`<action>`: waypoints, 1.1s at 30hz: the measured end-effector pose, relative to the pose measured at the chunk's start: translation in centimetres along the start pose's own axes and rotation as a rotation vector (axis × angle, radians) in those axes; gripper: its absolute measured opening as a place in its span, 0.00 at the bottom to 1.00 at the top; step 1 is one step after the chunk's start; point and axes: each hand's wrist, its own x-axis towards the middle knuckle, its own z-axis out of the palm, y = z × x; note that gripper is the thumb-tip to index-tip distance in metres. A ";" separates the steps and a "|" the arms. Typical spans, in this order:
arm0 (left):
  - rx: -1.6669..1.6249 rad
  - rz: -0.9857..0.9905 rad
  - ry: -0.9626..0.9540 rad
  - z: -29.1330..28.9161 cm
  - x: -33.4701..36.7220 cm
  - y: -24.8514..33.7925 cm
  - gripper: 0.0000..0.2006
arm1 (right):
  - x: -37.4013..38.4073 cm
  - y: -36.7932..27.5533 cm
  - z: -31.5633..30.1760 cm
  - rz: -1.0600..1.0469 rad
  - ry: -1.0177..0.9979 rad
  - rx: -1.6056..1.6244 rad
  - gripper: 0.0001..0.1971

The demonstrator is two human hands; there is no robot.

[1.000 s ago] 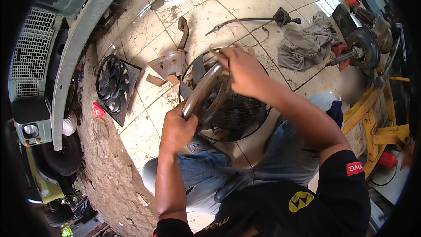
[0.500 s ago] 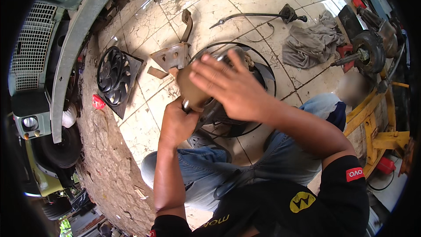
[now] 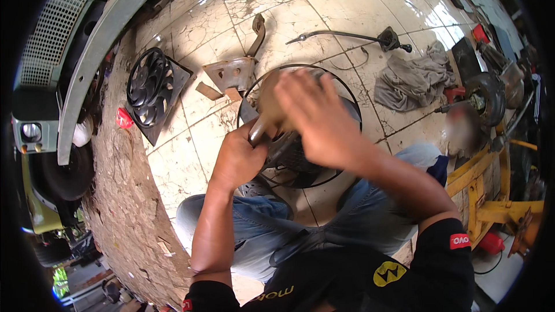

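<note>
My left hand (image 3: 240, 159) is closed around the lower end of a brown-grey rounded metal part (image 3: 267, 101), beside its short shiny metal stub (image 3: 258, 131). Across the upper side of that part lies my right hand (image 3: 321, 118), fingers stretched out and smeared by motion; it hides much of the surface. Both hands are above a black ring-shaped fan (image 3: 359, 101) between my legs. A dark ribbed body (image 3: 289, 156) shows under my right hand, in the middle of the ring.
Left lies a black multi-bladed fan (image 3: 151, 89). Beyond my hands are a pedal bracket (image 3: 231, 72) and a lever with a cable (image 3: 347, 36). A grey rag (image 3: 413, 78), a yellow metal frame (image 3: 480, 190) and metal parts (image 3: 485, 98) are rightward. A vehicle's grille (image 3: 55, 34) and bumper (image 3: 95, 58) border the left.
My right hand has shifted over the metal part, its fingers now more blurred. The part is turned, with more of its stub showing. The whole view has swung slightly.
</note>
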 end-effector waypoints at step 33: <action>-0.091 0.081 -0.149 -0.2 0.2 0.0 0.34 | -0.3 1.1 0.2 0.002 -0.034 -0.014 0.44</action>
